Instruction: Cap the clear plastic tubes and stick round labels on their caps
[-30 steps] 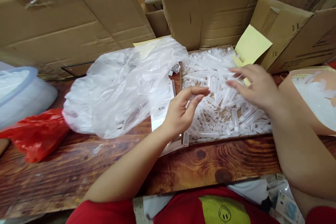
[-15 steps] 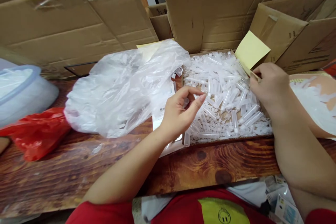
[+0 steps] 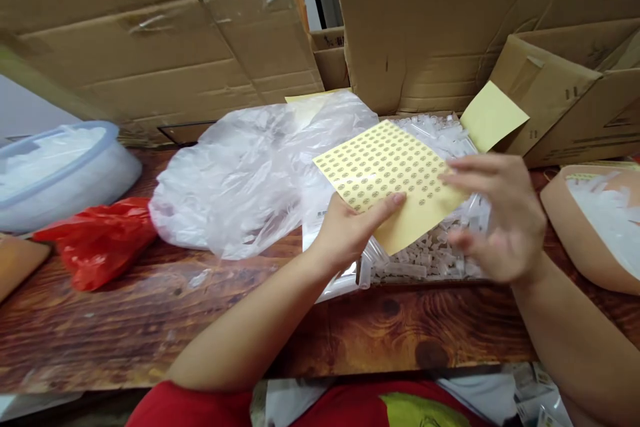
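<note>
A yellow sheet of small round stickers point(image 3: 385, 163) is pinched in my left hand point(image 3: 350, 227), thumb on top and the other fingers underneath. Rows of stickers cover most of it, while the near right part is bare. My right hand point(image 3: 500, 213) is just off the sheet's right edge, blurred, fingers apart and nothing visible in them. Under the sheet lies a shallow cardboard tray of small clear plastic tubes point(image 3: 405, 270), partly covered by it. Another yellow sheet point(image 3: 493, 117) stands at the tray's far right corner.
Left of the tray spreads a crumpled clear plastic bag point(image 3: 225, 180). Further left are a red plastic bag point(image 3: 107, 237) and a blue-rimmed tub point(image 3: 65, 170). A tan bowl with white pieces point(image 3: 570, 213) is on the right. Cardboard boxes point(image 3: 440, 33) wall the back of the wooden table point(image 3: 200, 320).
The sticker sheet has come from the tray's right side to above the tray, into my left hand. My right hand has let go and opened. The view has shifted slightly.
</note>
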A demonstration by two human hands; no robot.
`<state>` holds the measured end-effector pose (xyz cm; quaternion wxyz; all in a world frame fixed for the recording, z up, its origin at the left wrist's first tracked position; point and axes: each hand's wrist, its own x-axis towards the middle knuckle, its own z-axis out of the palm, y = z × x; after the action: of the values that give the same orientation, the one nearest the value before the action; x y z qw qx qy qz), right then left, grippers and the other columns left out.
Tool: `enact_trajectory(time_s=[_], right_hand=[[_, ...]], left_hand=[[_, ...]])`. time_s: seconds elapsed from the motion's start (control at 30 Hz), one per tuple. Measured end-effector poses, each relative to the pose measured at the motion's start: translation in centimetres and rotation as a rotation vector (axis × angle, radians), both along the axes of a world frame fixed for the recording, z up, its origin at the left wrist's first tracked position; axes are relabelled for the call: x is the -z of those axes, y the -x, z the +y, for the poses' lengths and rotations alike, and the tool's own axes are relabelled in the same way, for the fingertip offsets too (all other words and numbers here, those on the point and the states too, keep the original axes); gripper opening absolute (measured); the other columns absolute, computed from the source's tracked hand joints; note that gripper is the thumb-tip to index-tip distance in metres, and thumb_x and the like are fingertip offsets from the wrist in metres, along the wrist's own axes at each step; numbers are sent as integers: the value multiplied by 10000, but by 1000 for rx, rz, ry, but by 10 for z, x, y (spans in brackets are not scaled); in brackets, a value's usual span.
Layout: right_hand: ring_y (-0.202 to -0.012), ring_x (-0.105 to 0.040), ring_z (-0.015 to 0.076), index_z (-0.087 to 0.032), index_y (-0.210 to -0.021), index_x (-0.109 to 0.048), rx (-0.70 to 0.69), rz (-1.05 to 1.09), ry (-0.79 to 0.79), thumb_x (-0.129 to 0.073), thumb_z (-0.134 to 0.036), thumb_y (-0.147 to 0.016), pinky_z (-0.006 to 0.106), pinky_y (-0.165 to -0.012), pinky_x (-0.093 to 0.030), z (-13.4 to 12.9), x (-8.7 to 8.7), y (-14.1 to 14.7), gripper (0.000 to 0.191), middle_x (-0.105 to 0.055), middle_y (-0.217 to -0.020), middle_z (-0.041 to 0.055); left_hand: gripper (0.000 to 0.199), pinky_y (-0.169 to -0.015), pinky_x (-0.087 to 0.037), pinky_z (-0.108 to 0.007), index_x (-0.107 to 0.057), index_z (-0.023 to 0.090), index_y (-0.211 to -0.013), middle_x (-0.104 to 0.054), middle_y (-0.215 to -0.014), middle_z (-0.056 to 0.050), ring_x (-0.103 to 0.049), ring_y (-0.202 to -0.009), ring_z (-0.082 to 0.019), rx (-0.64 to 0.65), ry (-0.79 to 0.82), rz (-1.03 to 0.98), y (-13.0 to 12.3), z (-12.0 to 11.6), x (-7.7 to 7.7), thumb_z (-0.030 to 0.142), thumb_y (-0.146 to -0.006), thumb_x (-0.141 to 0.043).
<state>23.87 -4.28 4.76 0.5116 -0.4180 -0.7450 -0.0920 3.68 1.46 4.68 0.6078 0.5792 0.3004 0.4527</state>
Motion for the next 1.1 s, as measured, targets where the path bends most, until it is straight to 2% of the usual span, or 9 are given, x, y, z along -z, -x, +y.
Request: enact_trajectory(time_s=[0.07,0.13,0.23,0.33,0.47,0.57,0.63,0.8,1.1], right_hand=[[-1075,-677,278,-263,-1186,-635,16,346,160,-688,-470,-925,449,-833,-578,11,6,-12,338,-704,-1178,117],[-926,-724,243,-258,-1135,-598,-117,602,436,-718,-444,-902,388,-725,-605,19,13,-19,321,-733,-1029,82],[-790,-736,207,-259,-1075,-546,-333,742,685,-791,-448,-837,344,-667,-618,24,18,-21,390,-726,-864,10],[-741,-713,165,-282,-1021,-518,-285,701,493,-840,-395,-805,299,-650,-613,22,18,-15,404,-686,-827,-38],[-793,-699,187,-300,-1050,-539,-61,514,157,-779,-287,-863,335,-664,-611,13,11,-2,305,-667,-895,-6],[-925,-680,261,-302,-1081,-607,146,214,-104,-796,-219,-830,428,-738,-592,0,3,9,325,-662,-997,65],[-898,-663,265,-315,-1087,-652,215,-28,-191,-800,-178,-819,439,-739,-564,-8,-2,14,335,-665,-967,69],[-780,-666,230,-243,-1136,-670,119,-211,-174,-745,-80,-837,414,-694,-520,-13,-1,21,348,-734,-906,65],[-811,-741,213,-262,-1039,-734,86,-6,-37,-674,-42,-874,389,-723,-618,-13,1,33,282,-782,-911,47]], left_hand=[[613,-947,-658,-480,-684,197,-1236,-767,-1209,-137,-741,-1115,-340,22,-34,-12,3,2,-3,450,-718,-891],[675,-986,-646,-509,-650,204,-1307,-749,-1261,-145,-725,-1160,-353,41,-86,5,5,3,-5,445,-724,-890],[661,-1006,-637,-532,-635,203,-1323,-749,-1262,-147,-727,-1161,-357,68,-125,15,4,3,-4,416,-747,-880],[618,-1009,-637,-526,-653,207,-1276,-749,-1266,-140,-733,-1151,-358,130,-72,-23,1,2,-1,360,-729,-896],[645,-1061,-603,-530,-614,222,-1352,-729,-1308,-140,-702,-1215,-362,163,-36,-74,-3,0,6,357,-772,-861],[628,-1072,-590,-537,-594,229,-1384,-738,-1279,-136,-702,-1214,-357,131,-77,-59,-4,-1,11,402,-822,-814],[598,-1085,-578,-547,-595,236,-1389,-752,-1241,-126,-697,-1223,-349,128,-129,-27,-4,0,12,439,-857,-776],[560,-1087,-577,-532,-625,237,-1354,-744,-1270,-110,-706,-1202,-328,95,-129,-29,-4,-2,13,429,-851,-783],[367,-1001,-631,-463,-730,188,-1074,-789,-1163,-91,-758,-1067,-281,-22,-118,33,-4,-7,5,357,-772,-851]])
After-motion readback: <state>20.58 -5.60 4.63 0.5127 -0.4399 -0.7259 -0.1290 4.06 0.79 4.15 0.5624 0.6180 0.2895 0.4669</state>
